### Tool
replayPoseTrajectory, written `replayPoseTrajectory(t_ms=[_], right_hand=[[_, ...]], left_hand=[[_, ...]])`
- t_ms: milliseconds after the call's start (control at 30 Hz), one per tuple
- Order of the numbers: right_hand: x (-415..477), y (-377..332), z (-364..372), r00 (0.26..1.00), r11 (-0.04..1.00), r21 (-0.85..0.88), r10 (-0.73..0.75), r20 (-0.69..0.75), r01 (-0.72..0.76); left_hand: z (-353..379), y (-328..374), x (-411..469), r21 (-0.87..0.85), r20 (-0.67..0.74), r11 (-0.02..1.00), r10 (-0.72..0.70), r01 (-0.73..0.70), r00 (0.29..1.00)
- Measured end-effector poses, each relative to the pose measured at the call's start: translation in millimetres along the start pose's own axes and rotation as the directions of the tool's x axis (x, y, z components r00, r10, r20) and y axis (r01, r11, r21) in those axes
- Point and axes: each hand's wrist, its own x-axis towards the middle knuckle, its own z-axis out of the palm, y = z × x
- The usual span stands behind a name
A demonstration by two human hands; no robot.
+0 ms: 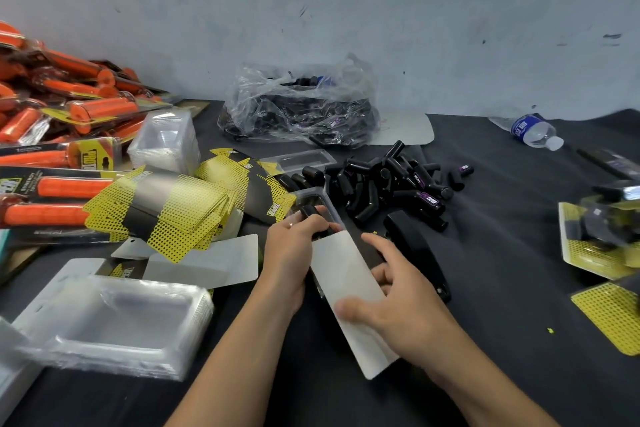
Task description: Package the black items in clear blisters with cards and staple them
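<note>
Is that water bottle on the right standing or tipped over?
Tipped over: the water bottle lies on its side on the black table, white cap pointing right.

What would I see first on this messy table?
Probably the bright orange grips piled at the far left. In the middle, the left hand grips a clear blister while the right hand holds a white card; black items heap just behind.

— That table (502,270) cover, cloth?
— Matt black cloth, yes. The blisters (114,319) are clear glossy plastic, the card (339,270) plain matt paperboard.
— And the stapler (419,253)?
— Smooth, shiny black.
</note>
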Motion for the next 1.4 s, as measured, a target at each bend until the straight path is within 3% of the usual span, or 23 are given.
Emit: replayPoseTrajectory(t_ms=[200,300,367,433,600,767,1033,1400], right_hand=[[4.6,-2.7,5.0,0.998,0.954,0.293,0.058,0.003,-0.056],[6.2,-2.6,8.8,0.993,0.923,0.383,0.071,-0.096,-0.029],[8.1,-1.2,10.4,0.969,0.938,0.345,0.052,-0.24,0.036],[10.3,2.1,11.1,0.926,0.969,0.23,0.006,-0.376,0.087],[13.4,8.5,10.4,0.914,0.985,0.139,-0.036,-0.403,0.1],[12.9,9.3,9.0,0.921,0.984,0.145,-0.043,-0.387,0.107],[8.8,7.2,-1.4,0.937,0.968,0.227,-0.02,-0.348,0.105],[11.2,11.2,-3.2,0.923,0.967,0.224,-0.025,-0.385,0.12]], left_hand=[[4.9,0.2,-8.0,0.08,0.208,0.996,-0.064,0.049,0.976],[4.5,-0.6,-6.2,0.253,0.026,0.965,0.069,-0.074,0.997],[3.2,-2.3,-6.2,0.412,-0.071,0.893,0.231,-0.182,0.97],[4.2,-4.4,-7.3,0.511,-0.053,0.818,0.338,-0.265,0.94],[5.4,-7.6,-8.5,0.676,-0.008,0.673,0.416,-0.302,0.909],[6.4,-7.0,-10.8,0.686,-0.022,0.67,0.409,-0.284,0.912],[3.0,-4.2,-10.9,0.56,0.03,0.778,0.327,-0.286,0.945],[3.8,-6.4,-9.6,0.377,0.16,0.915,0.088,-0.143,0.983]])
